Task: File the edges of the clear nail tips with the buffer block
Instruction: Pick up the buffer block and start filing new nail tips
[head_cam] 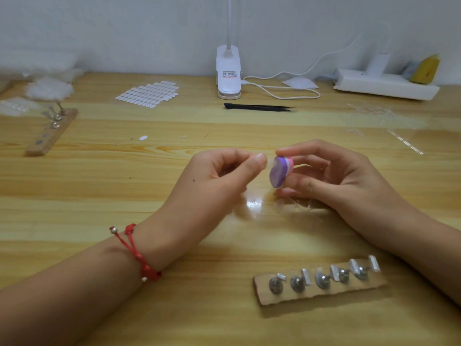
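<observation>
Filing stage: mid-task, judged; buffer block (280, 172) sits right against the nail tip (265, 168) at frame centre, above the table (174, 211).
Left hand (224, 176): thumb and forefinger pinch the nail tip; tip is clear, barely readable.
Right hand (336, 176): fingers and thumb curl round the buffer block, purple face turned toward the tip.
Done so far: cannot tell which tips are already filed; edges too small to read.
Left to do: probably the tips on the near wooden strip (319, 288), lower right of frame.
Count, near strip: five metal stands (321, 280), each seems to carry one clear tip.
Count, far strip (50, 132): one strip, left side of frame; stands blurred, no count.
Count, buffer: one.
Count, tweezers (259, 107): one pair, black, upper centre.
Count, sticker sheet (148, 93): one, upper centre-left.
Count, bracelet (136, 250): one, red, on the left wrist.
</observation>
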The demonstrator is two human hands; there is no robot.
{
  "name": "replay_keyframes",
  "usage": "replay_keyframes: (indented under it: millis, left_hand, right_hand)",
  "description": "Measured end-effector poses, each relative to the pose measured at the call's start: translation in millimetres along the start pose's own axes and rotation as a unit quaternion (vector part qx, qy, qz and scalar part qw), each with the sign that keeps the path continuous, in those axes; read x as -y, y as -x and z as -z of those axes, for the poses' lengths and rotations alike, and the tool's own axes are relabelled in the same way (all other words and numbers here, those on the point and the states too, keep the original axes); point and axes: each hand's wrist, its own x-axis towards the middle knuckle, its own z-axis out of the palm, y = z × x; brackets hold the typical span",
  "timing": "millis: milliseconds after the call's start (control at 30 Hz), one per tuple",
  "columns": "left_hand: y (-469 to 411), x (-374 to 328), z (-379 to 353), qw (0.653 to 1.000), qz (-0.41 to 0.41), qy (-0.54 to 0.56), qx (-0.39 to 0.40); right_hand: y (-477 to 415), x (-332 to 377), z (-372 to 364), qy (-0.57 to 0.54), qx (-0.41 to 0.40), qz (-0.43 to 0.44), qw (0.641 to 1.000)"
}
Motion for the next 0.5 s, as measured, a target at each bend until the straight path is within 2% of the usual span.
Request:
replay_keyframes:
  millis: [167, 267, 367, 500]
  left_hand:
    - [0.2, 0.3, -0.9, 1.0, -0.004, -0.02, 0.021]
    - [-0.2, 0.7, -0.4, 1.0, -0.004, -0.01, 0.006]
    - [1.8, 0.7, -2.9, 0.999, -0.014, -0.033, 0.04]
    - [0.6, 1.8, -0.5, 1.0, -0.01, -0.025, 0.007]
  right_hand:
    - [0.2, -1.8, 1.4, 0.004, 0.001, 0.006, 1.0]
    - [0.9, -2.1, 1.7, 0.019, 0.01, 0.008, 1.0]
    - [0.1, -1.8, 1.0, 0.014, 0.022, 0.014, 1.0]
    - [0.4, -2.2, 2.0, 0.015, 0.02, 0.015, 1.0]
